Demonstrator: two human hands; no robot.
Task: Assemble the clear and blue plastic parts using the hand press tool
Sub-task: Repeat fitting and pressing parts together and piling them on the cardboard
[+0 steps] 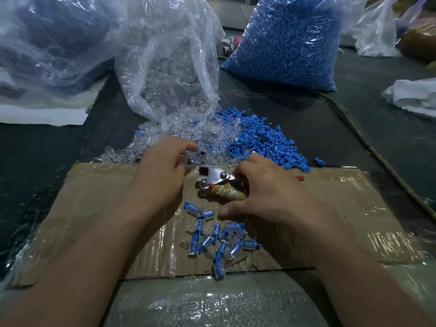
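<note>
The hand press tool (213, 177) lies on the cardboard sheet (342, 208), its metal head pointing left and its handle wrapped in yellow and white cloth. My right hand (266, 192) grips that handle, fingers curled over it and thumb low on the near side. My left hand (162, 166) reaches to the edge of the clear parts pile (188, 131), where thumb and index finger pinch a clear part (191, 154). Right of that pile lies a heap of loose blue parts (266, 142). Several assembled clear-and-blue pieces (217, 241) are scattered on the cardboard below my hands.
An open clear bag (165, 67) spills the clear parts. A full bag of blue parts (287, 41) stands at the back right. More plastic bags sit far left (47, 38) and far right (377, 31). A woven sack (212, 303) lies at the near edge.
</note>
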